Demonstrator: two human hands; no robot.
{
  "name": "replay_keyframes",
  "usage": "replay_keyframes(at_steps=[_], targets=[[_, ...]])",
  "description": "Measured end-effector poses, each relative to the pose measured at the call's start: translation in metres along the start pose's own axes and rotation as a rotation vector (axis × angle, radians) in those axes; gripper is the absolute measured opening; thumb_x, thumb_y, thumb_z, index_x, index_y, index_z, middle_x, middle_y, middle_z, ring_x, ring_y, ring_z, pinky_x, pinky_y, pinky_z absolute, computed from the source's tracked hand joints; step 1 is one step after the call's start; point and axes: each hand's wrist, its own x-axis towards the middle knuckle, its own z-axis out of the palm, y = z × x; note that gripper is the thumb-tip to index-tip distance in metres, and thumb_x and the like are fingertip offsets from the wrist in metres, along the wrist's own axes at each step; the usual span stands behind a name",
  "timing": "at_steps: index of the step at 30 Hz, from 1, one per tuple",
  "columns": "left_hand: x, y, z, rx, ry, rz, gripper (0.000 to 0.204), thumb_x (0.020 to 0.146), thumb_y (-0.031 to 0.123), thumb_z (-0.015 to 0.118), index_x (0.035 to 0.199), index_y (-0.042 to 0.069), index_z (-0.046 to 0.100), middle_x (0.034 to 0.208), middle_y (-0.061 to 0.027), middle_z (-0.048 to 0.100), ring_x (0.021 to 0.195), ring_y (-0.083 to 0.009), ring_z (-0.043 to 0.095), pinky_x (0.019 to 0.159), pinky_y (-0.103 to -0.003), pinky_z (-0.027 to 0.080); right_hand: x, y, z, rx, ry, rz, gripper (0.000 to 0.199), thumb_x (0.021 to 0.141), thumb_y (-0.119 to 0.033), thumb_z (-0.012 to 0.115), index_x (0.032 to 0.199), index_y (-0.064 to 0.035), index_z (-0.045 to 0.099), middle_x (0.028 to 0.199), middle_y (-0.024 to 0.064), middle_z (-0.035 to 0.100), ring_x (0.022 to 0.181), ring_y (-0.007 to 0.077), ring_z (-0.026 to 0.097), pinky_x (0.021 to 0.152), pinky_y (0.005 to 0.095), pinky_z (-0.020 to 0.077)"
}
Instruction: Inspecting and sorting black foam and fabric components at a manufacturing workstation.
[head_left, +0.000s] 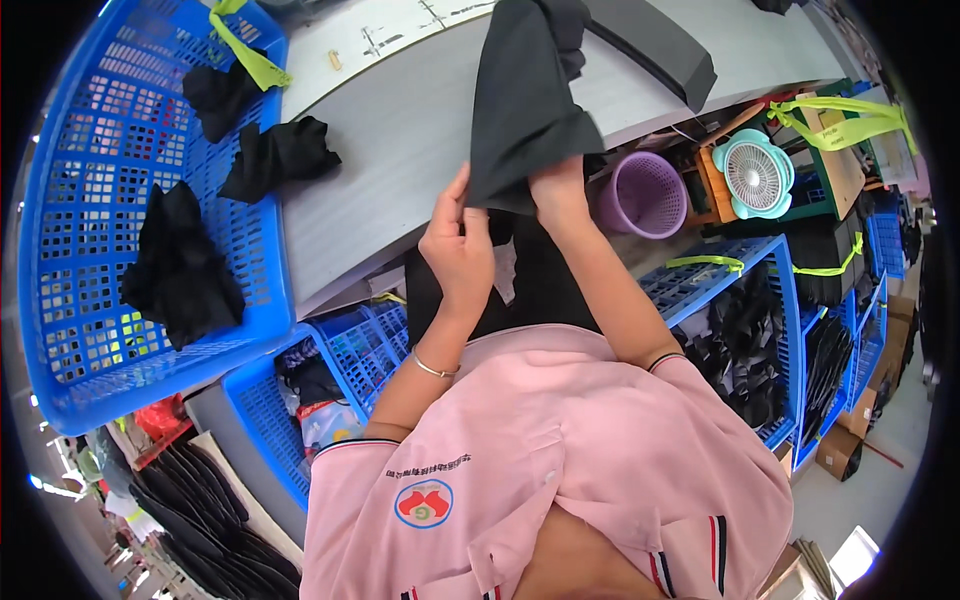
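My head camera looks steeply down, close over my pink polo shirt [560, 450] toward the long grey worktable [400, 130] just ahead.

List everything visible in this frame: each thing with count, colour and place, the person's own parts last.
Dark cloth piece: one, charcoal, held over the table.
Table: one, grey, centre.
Large basket: one, blue, left of the table.
Black cloth bundles: several, in the basket and on the table's left edge.
Small bin: one, purple, right.
Fan: one, teal, right.
Lower crates: several, blue, holding dark pieces.
Left hand: fingers at the cloth's lower edge.
Right hand: gripping the cloth.
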Motion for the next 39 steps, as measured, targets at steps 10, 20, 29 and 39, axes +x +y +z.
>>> replay_keyframes(at_steps=[10, 20, 29, 39], targets=[[-0.015, -0.053, 0.01, -0.614, 0.11, -0.716, 0.024, 0.094, 0.019, 0.067, 0.112, 0.003, 0.068, 0.095, -0.0028, 0.072, 0.075, -0.0093, 0.065, 0.066, -0.024, 0.053, -0.013, 0.012, -0.017, -1.418, -0.436, -0.342, 0.027, 0.077, -0.008, 0.062, 0.102, 0.0004, 0.068, 0.099, 0.0208, 0.068, 0.098, 0.0391, 0.065, 0.093, 0.0474, 0.0489], [-0.008, -0.093, 0.031, -0.651, 0.04, -0.844, 0.011, 0.091, 0.004, 0.058, 0.092, -0.004, 0.066, 0.092, -0.0067, 0.07, 0.081, -0.0117, 0.066, 0.074, -0.027, 0.052, 0.0, 0.017, 0.006, -1.281, -0.194, -0.696, 0.025, 0.082, -0.008, 0.055, 0.103, 0.0006, 0.067, 0.111, 0.0242, 0.064, 0.111, 0.0385, 0.059, 0.101, 0.0529, 0.0416], [0.008, -0.048, 0.005, -0.363, -0.077, -0.584, 0.021, 0.097, 0.013, 0.062, 0.113, 0.0, 0.065, 0.097, -0.0067, 0.07, 0.089, -0.014, 0.067, 0.077, -0.025, 0.053, 0.05, 0.071, -0.022, -1.265, -0.505, -0.588, 0.021, 0.091, -0.019, 0.054, 0.106, -0.0084, 0.066, 0.112, 0.0163, 0.063, 0.11, 0.0372, 0.058, 0.085, 0.0566, 0.0441], [0.064, -0.052, -0.005, 0.023, 0.05, -0.413, 0.015, 0.086, 0.006, 0.075, 0.093, 0.0, 0.062, 0.078, 0.0001, 0.063, 0.07, -0.0047, 0.059, 0.06, -0.021, 0.051, 0.037, 0.065, -0.012, -1.404, -0.504, -0.49, 0.026, 0.088, -0.021, 0.058, 0.111, -0.01, 0.066, 0.116, 0.0128, 0.065, 0.114, 0.0337, 0.057, 0.091, 0.0527, 0.0427]])
